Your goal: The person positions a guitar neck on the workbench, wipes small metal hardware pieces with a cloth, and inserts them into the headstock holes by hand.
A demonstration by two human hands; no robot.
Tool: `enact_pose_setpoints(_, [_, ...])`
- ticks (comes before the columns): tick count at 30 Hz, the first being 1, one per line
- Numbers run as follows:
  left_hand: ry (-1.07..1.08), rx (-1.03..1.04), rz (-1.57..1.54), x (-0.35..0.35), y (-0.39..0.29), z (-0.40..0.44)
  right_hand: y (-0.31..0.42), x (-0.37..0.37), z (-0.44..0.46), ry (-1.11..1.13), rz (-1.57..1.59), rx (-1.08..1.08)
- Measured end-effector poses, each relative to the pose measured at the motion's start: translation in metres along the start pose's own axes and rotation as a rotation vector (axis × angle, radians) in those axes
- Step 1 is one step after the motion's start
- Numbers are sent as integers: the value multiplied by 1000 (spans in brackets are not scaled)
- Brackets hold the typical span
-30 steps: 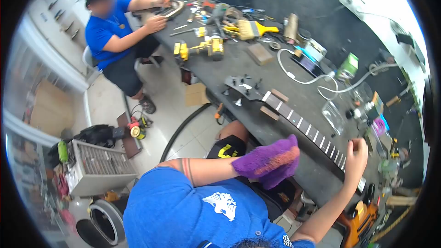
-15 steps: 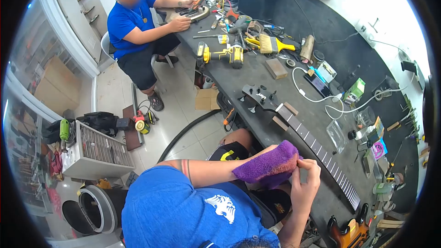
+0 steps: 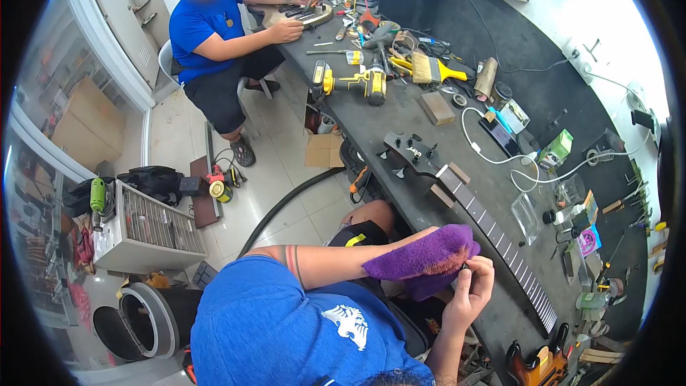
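A purple cloth (image 3: pixel 411 256) with an orange-brown patch covers my left hand, whose fingers are hidden under it; the cloth is bunched as if gripped. My right hand (image 3: pixel 468 289) is closed in a pinch at the cloth's right edge, with a small black part (image 3: pixel 466 266) between thumb and fingertips. Just beyond, on the dark workbench (image 3: pixel 400 118), lies a guitar neck (image 3: pixel 493 232) with black tuners on its headstock (image 3: pixel 411 154). Wooden blocks (image 3: pixel 442 195) sit beside the neck near the headstock.
A guitar body (image 3: pixel 539 364) is at the bench's near end. A yellow cordless drill (image 3: pixel 354 86), a wide brush (image 3: pixel 432 70), a white cable (image 3: pixel 500 159) and a clear plastic tray (image 3: pixel 525 218) are on the bench. A co-worker (image 3: pixel 214 43) sits at the far end.
My right hand has shifted slightly down at the cloth's edge, and the small black part now shows in its fingertips. The cloth has turned a little. The whole view has shifted slightly.
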State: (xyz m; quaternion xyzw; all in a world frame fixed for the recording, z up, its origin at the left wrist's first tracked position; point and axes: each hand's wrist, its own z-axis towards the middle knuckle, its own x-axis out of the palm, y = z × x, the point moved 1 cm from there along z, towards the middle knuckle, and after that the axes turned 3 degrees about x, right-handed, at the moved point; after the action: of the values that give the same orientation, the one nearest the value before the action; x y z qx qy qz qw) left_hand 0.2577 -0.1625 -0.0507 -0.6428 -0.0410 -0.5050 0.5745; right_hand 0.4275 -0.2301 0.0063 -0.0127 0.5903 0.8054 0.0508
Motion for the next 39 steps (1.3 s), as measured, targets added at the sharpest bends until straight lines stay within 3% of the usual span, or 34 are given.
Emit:
enact_pose_setpoints(3, [-29, -60, 436, 6, -12, -3, 4, 6, 1, -44, 57, 34])
enact_pose_setpoints(6, [-124, -57, 204, 19, -21, -11, 3, 8, 2, -46, 21, 15])
enact_pose_setpoints(9, [-123, 126, 394, 21, -21, -12, 3, 5, 8, 58, -251, -143])
enact_pose_setpoints(12, [-158, 43, 190, 26, -29, -14, -4, 7, 6, 33, -259, -123])
enact_pose_setpoints(18, [-83, 53, 284, 19, -27, -15, -14, 9, 1, -7, -75, -9])
enact_pose_setpoints(25, [-122, 14, 150, 10, -28, -22, -12, 17, 2, -35, -20, 42])
enact_pose_setpoints(28, [-86, 26, 241, 5, -28, -26, -4, 19, 4, 22, -259, -186])
enact_pose_setpoints(31, [-277, 43, -21, 14, -24, -35, 0, 27, 11, 18, -323, -322])
enact_pose_setpoints(33, [-331, 37, -177, 2, -16, -35, 2, 30, 15, 9, -289, -261])
enact_pose_setpoints(34, [-348, 29, -232, -2, -10, -36, -5, 29, 14, 24, -117, -85])
enact_pose_setpoints(36, [-376, 53, -257, 13, -24, -30, 1, 33, 15, 18, 111, 45])
enact_pose_setpoints(39, [-290, 35, 77, 15, -42, -28, -5, 31, 16, -13, 138, 15])
